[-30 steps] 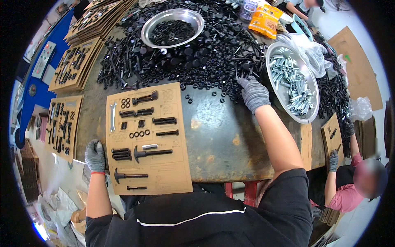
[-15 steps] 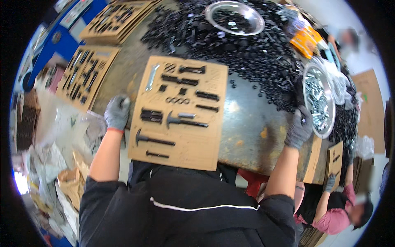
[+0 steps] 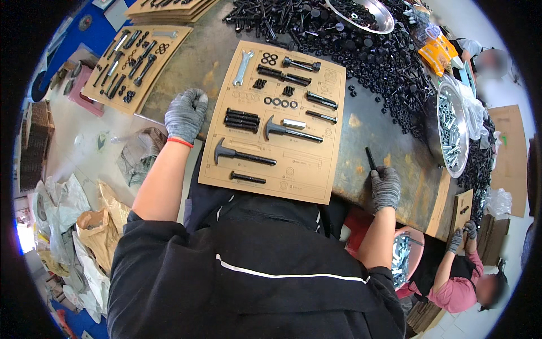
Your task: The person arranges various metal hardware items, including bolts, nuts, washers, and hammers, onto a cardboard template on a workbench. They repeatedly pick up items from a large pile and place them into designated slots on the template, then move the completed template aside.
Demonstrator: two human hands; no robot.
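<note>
A brown cardboard sheet point(image 3: 305, 164) with printed outlines lies before me, overhanging the table's near edge. On it sit an open-end wrench point(image 3: 243, 68), two hammer-shaped black pieces point(image 3: 243, 154), black bolts point(image 3: 241, 120), rings point(image 3: 280, 103), small dark springs or nuts point(image 3: 288, 90) and a silver cylinder point(image 3: 293, 124). My left hand point(image 3: 186, 114), in a grey glove, is curled closed beside the sheet's left edge; whatever it may hold is hidden. Right of the sheet, my gloved right hand point(image 3: 386, 189) grips a black bolt point(image 3: 370, 158), its shaft pointing away from me.
Black bolts and nuts point(image 3: 361, 68) heap across the far table. Steel bowls hold dark washers point(image 3: 361, 16) and silver fasteners point(image 3: 450, 127). Another filled sheet point(image 3: 121, 96) lies left, below a stack. A pink bucket point(image 3: 415, 237) stands lower right, near a co-worker point(image 3: 457, 288) holding cardboard.
My right hand has come away from the bowl of silver fasteners toward the table's near edge, a black bolt now showing in it. The whole view has shifted. The co-worker's hands have come together.
</note>
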